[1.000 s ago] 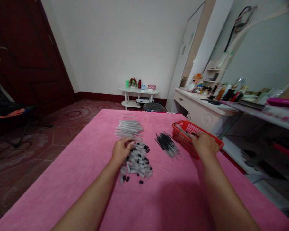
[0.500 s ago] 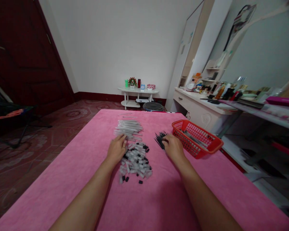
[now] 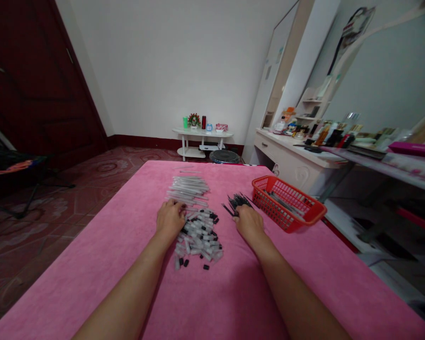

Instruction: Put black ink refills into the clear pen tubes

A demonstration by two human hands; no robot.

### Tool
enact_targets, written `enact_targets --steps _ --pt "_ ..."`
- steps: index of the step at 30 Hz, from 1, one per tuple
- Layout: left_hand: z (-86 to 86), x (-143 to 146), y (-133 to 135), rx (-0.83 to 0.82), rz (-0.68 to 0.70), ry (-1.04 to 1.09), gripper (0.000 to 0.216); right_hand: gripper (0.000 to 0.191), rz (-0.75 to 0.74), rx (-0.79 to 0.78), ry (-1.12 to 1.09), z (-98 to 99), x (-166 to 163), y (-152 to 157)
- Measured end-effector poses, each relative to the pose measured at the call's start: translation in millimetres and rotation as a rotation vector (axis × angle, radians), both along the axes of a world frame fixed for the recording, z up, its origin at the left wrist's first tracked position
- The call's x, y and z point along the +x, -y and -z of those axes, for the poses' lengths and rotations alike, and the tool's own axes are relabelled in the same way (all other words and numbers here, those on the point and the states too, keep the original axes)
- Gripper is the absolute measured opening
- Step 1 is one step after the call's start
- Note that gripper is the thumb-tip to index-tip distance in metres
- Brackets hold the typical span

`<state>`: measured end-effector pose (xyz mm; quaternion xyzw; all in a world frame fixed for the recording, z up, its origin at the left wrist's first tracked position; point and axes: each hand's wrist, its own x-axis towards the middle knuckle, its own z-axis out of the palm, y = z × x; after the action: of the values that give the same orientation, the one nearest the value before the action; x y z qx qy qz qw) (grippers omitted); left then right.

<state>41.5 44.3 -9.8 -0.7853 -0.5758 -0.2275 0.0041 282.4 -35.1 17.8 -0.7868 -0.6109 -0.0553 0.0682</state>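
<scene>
My left hand (image 3: pixel 170 219) rests at the near left end of a stack of clear pen barrels (image 3: pixel 187 189), its fingers curled together; what they hold, if anything, is hidden. Just right of that hand lies a heap of clear pen caps with black pieces (image 3: pixel 200 233). My right hand (image 3: pixel 248 223) is closed at the near edge of a pile of thin black pen refills (image 3: pixel 239 200). Between its thumb and fingers a dark, slender pen refill (image 3: pixel 228 210) sticks out toward the left.
A red plastic basket (image 3: pixel 269 206) with several slender sticks in it stands right of my right hand. Pink cloth (image 3: pixel 102 264) covers the table. A cluttered dressing table (image 3: pixel 301 156) is at the right, and a small white table (image 3: pixel 184 134) stands by the back wall.
My right hand has drawn slightly left and toward me, and a dark refill now points out from its fingers. My left hand has shifted only a little, with fingers more curled.
</scene>
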Motion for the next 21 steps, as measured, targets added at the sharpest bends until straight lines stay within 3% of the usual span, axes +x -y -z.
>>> enact_targets --steps 8,14,21 --pt "-0.7 1 0 0.014 0.005 0.003 0.021 0.014 -0.037 0.091 -0.091 -4.6 -9 3" --pt "7.7 0 -3 0.091 0.117 0.198 0.019 0.018 -0.314 0.25 -0.221 -5.0 -19 5" --pt "4.2 2 -1 0.088 0.139 0.229 0.019 0.019 -0.313 0.264 -0.252 -2.6 -20 3"
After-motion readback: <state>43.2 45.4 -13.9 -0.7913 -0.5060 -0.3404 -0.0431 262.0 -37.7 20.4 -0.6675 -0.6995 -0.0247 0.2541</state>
